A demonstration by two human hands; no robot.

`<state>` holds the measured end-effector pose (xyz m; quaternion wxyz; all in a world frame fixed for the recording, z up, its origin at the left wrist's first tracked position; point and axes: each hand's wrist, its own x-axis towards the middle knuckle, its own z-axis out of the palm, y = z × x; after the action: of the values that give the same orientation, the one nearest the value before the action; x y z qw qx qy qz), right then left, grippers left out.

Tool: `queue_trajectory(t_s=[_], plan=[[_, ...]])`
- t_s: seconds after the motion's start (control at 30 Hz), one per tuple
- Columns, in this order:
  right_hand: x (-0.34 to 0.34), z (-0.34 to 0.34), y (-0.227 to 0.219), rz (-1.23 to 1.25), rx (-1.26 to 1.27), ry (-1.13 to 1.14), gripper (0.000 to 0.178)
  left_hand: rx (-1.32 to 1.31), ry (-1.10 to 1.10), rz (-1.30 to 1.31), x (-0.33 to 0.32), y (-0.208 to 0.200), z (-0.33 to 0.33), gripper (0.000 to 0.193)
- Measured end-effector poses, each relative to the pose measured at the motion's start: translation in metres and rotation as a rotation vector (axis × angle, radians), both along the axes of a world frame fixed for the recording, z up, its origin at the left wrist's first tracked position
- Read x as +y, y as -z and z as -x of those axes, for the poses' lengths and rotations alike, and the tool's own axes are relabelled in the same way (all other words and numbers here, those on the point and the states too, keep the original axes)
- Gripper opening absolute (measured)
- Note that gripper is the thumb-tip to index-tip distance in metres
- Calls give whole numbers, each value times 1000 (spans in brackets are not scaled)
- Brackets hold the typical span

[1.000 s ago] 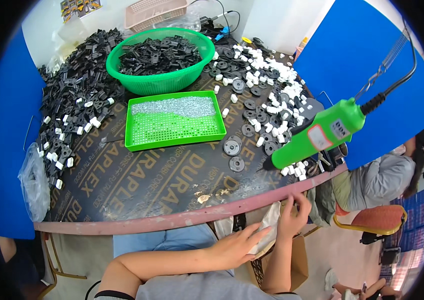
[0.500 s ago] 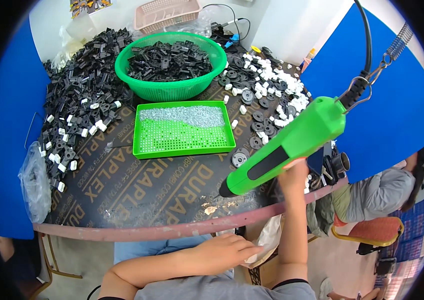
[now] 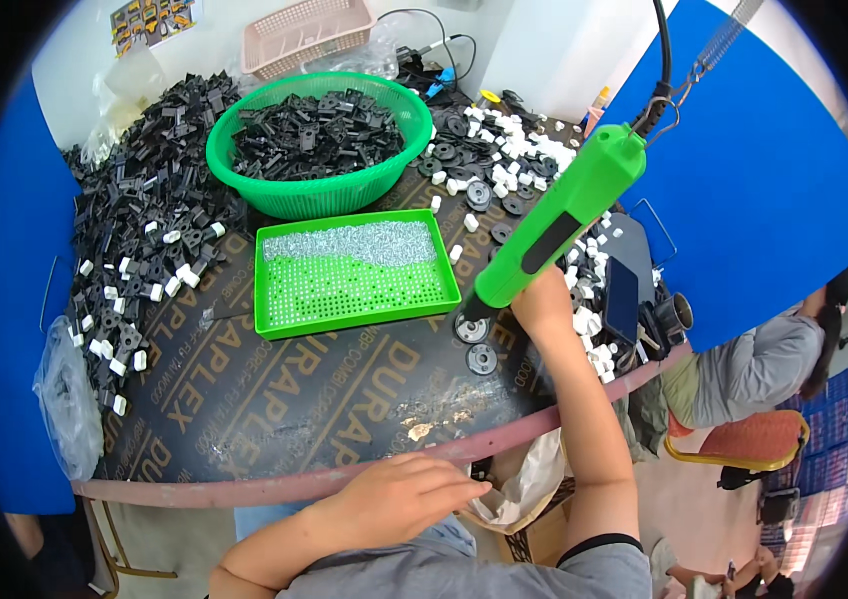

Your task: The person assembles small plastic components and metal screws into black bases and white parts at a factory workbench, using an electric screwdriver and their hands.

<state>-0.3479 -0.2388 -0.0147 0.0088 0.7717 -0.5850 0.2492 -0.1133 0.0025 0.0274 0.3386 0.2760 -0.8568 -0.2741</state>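
In front of my right hand (image 3: pixel 542 307) hangs a green electric screwdriver (image 3: pixel 569 220) with a black grip panel, tip pointing down and left. The tool hides my right fingers, so I cannot tell whether they hold anything. Two black discs with metal centres lie by the tip: the nearer disc (image 3: pixel 482 359) shows fully, while the tip partly covers the other disc (image 3: pixel 471 329). At the table's front edge, my left hand (image 3: pixel 406 499) lies with its fingers stretched out and nothing in it.
A green perforated tray (image 3: pixel 344 321) holds small silvery pieces. Behind it stands a green basket (image 3: pixel 319 195) of black parts. Black parts (image 3: pixel 134 230) pile up at left; white pieces (image 3: pixel 524 140) and discs lie at right. A phone (image 3: pixel 621 299) rests near blue partitions (image 3: pixel 744 200).
The view has shifted. My right hand has moved farther over the table, and the screwdriver hangs more steeply. Two discs now show by its tip, where one showed before. My left hand stays flat.
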Motion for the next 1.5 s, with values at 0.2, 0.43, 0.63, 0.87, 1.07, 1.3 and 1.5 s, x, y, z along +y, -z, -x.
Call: queue_trajectory(t_s=[0.2,0.43,0.63,0.87,1.07,1.3,1.5], plan=[[-17,1,17,51,-155,-4,21,21,-27,-20,4,5,-5,34],[66,39,-49,26,-27,188,23,10,-39,14,1,3,-20,33],[88,64,-48,-110,2,390,27,35,-22,15,0,5,-16,33],[18,44,-21,106,10,-23,33,6,-3,11,7,5,-14,33],[5,55,-18,-119,-73,25,22,18,-26,3,10,10,-18,33],[24,103,-9,61,52,132,29,14,15,-6,5,12,-16,33],[-19,11,-19,-108,-331,-451,40,34,38,-32,2,20,-14,32]])
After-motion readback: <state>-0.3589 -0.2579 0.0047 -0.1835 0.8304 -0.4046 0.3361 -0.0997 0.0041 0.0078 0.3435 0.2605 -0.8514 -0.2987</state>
